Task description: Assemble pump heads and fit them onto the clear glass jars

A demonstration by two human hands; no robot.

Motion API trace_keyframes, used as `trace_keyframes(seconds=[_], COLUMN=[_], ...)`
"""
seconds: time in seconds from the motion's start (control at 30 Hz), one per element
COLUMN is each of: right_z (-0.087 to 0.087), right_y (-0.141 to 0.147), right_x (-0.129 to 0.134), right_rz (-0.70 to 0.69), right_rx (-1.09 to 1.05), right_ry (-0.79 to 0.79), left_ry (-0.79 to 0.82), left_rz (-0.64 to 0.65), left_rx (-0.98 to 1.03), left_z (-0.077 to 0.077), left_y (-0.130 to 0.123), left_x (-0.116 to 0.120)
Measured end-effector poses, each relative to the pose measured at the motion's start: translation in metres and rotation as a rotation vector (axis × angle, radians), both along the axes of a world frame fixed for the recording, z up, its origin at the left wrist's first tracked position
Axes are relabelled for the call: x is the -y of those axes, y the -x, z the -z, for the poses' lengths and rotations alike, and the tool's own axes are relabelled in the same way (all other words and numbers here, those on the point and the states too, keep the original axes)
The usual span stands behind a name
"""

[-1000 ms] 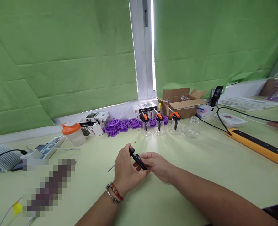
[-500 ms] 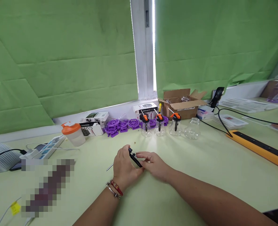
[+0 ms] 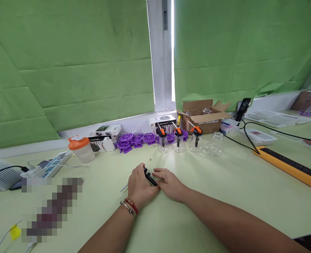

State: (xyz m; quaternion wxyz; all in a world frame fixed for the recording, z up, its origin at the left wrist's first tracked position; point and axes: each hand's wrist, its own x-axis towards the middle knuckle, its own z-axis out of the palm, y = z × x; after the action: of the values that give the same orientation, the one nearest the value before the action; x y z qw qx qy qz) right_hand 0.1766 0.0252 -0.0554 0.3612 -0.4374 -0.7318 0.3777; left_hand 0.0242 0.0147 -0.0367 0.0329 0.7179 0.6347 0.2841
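Observation:
My left hand (image 3: 139,186) is closed around a black plastic part (image 3: 150,179), tilted above the light green table. A thin metal tube (image 3: 124,187) sticks out on the left, behind my hand. My right hand (image 3: 170,183) has its thumb and bent fingers at the right end of the black part, and something small may be between the fingertips. Much of the part is hidden by my fingers. Beyond my hands stand three glass jars (image 3: 178,144) with black tops, orange levers and metal tubes. To their right is an uncapped glass jar (image 3: 214,146).
Purple plastic pieces (image 3: 129,140), printed boxes (image 3: 105,144) and an open cardboard box (image 3: 205,117) line the back. An orange-lidded shaker cup (image 3: 81,150) and a white power strip (image 3: 57,164) are at left. At right lie an orange power strip (image 3: 289,167) and black cables (image 3: 279,130).
My hands stay around the black part, with only a slight shift of my left wrist and right fingers. The view has moved a little; the things on the table look unmoved.

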Motion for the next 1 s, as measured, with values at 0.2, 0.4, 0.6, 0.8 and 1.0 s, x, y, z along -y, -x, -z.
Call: trace_keyframes(seconds=[0.2, 0.4, 0.6, 0.8, 1.0], right_z=[0.0005, 0.0003, -0.0012, -0.0033, -0.0013], right_y=[-0.0004, 0.0006, 0.0007, 0.0000, 0.0007], right_x=[0.0005, -0.0002, 0.0013, 0.0040, 0.0041], right_rz=[-0.016, 0.020, 0.006, 0.021, 0.053], right_rx=[0.026, 0.074, 0.144, 0.150, 0.203], right_ry=[-0.040, -0.072, -0.127, -0.138, -0.200], left_ry=[0.030, 0.015, 0.031, 0.031, 0.049], left_rz=[-0.004, 0.014, 0.013, 0.007, 0.004], left_rx=[0.038, 0.039, 0.016, 0.015, 0.013], left_z=[0.0013, 0.0016, -0.0031, -0.0027, -0.0028], left_y=[0.0010, 0.0015, 0.0001, 0.0010, 0.0003], left_x=[-0.0013, -0.0033, -0.0028, -0.0033, -0.0040])
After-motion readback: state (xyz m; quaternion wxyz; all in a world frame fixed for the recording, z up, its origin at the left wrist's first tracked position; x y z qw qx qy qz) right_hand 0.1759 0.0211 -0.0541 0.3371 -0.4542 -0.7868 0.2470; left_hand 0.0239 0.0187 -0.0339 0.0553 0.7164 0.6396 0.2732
